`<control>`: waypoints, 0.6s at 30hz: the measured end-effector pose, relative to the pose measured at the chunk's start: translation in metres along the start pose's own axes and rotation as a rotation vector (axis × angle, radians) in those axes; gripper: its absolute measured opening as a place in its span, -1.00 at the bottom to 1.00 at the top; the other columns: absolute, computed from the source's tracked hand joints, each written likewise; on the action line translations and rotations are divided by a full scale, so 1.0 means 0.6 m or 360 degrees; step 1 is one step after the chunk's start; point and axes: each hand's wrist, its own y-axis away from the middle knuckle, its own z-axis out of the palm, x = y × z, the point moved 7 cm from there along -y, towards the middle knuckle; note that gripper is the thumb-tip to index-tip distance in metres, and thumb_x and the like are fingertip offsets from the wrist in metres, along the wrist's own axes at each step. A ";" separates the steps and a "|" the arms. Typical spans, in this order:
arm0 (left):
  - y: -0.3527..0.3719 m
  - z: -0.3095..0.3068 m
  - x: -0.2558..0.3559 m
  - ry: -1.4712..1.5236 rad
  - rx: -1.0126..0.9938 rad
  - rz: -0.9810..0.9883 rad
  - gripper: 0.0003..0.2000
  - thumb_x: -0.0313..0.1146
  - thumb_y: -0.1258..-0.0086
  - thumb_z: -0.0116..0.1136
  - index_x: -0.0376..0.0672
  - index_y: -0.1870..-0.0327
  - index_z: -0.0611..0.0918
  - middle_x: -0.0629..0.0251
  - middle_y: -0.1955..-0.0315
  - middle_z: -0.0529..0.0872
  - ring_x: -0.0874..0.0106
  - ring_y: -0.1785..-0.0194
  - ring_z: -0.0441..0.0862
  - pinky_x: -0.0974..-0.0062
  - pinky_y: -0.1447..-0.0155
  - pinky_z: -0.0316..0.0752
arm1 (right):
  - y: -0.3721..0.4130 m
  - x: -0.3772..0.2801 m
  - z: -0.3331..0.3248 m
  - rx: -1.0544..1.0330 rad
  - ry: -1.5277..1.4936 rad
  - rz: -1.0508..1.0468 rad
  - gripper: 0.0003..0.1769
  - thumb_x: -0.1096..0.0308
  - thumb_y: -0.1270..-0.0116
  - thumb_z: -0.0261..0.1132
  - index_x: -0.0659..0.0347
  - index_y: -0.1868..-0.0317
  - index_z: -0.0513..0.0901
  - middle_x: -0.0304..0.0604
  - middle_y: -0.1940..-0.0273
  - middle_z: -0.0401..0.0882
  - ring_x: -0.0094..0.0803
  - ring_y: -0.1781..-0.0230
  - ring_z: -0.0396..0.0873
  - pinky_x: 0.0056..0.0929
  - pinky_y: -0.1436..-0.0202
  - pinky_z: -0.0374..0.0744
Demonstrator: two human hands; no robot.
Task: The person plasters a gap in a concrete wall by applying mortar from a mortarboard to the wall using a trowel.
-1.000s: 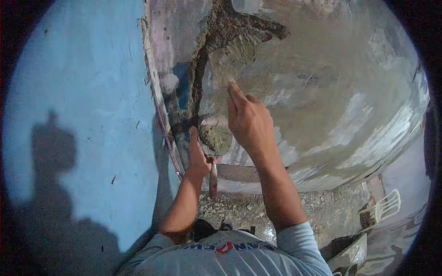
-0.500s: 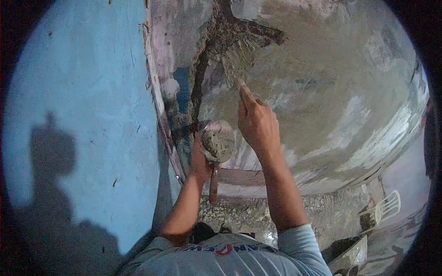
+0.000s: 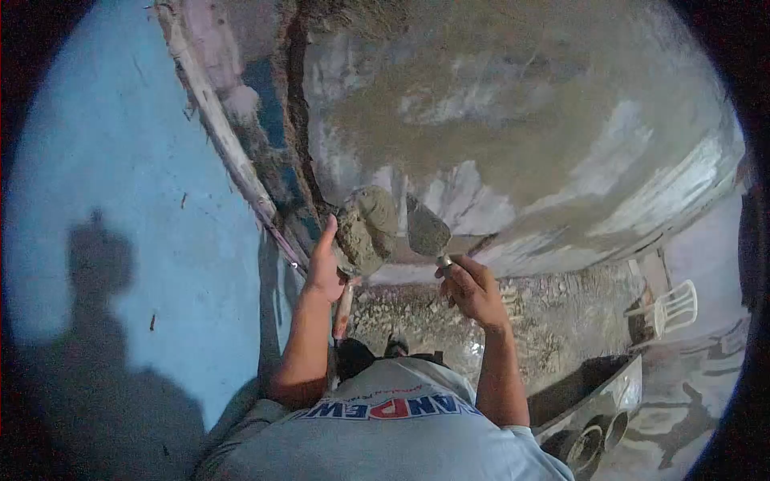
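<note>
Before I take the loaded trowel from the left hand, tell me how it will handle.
The trowel is probably head-heavy, since the mortar heap sits at its wide end. Held by the slim handle alone, it may tip. The lumpy heap is likely thick.

The single head view looked forward and down past the wearer's shirt [image 3: 377, 425], facing the patched wall [image 3: 513, 152] beyond the hands.

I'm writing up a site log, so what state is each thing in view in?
Left hand: holding the round tool
Round tool: loaded with mortar
Mortar: heaped, uneven
Right hand: gripping the pointed trowel
Pointed trowel: blade smeared
Curved surface: patchily coated
Groove: open, dark
Blue wall: lightly marked
White chair: unoccupied
</note>
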 end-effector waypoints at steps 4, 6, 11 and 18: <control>-0.012 -0.011 -0.026 -0.0146 0.0050 -0.0073 -0.32 0.21 -0.56 0.09 -0.16 -0.47 0.46 0.22 -0.30 0.63 0.29 -0.28 0.66 0.17 -0.28 0.61 | 0.009 0.062 -0.029 -0.0041 0.0250 0.0202 -0.65 0.16 -0.63 0.22 0.35 -0.01 0.65 -0.28 0.43 0.60 -0.61 0.45 0.47 -0.49 0.39 0.46; -0.022 -0.034 -0.030 -0.0297 0.0218 -0.0121 -0.29 0.21 -0.56 0.08 -0.18 -0.51 0.45 0.23 -0.35 0.61 0.28 -0.37 0.58 0.28 -0.45 0.41 | -0.009 0.067 -0.041 0.0069 0.0424 0.0033 -0.68 0.20 -0.58 0.30 0.36 0.00 0.65 -0.29 0.44 0.60 -0.62 0.45 0.45 -0.49 0.39 0.45; -0.041 -0.034 -0.049 -0.0373 -0.0019 -0.0349 -0.32 0.17 -0.58 0.07 -0.20 -0.49 0.47 0.22 -0.35 0.61 0.33 -0.36 0.57 0.34 -0.41 0.42 | -0.061 0.063 -0.063 0.0113 0.0558 -0.0189 -0.67 0.25 -0.51 0.39 0.36 -0.07 0.64 -0.22 0.38 0.67 -0.58 0.38 0.52 -0.46 0.32 0.51; -0.064 -0.070 -0.103 -0.0540 -0.0178 -0.0601 -0.46 0.01 -0.60 0.14 -0.21 -0.39 0.59 0.26 -0.30 0.65 0.38 -0.32 0.58 0.35 -0.37 0.44 | -0.087 0.056 -0.056 -0.0221 0.0985 -0.0226 -0.68 0.19 -0.43 0.47 0.29 0.03 0.71 -0.19 0.29 0.73 -0.48 0.30 0.61 -0.33 0.20 0.58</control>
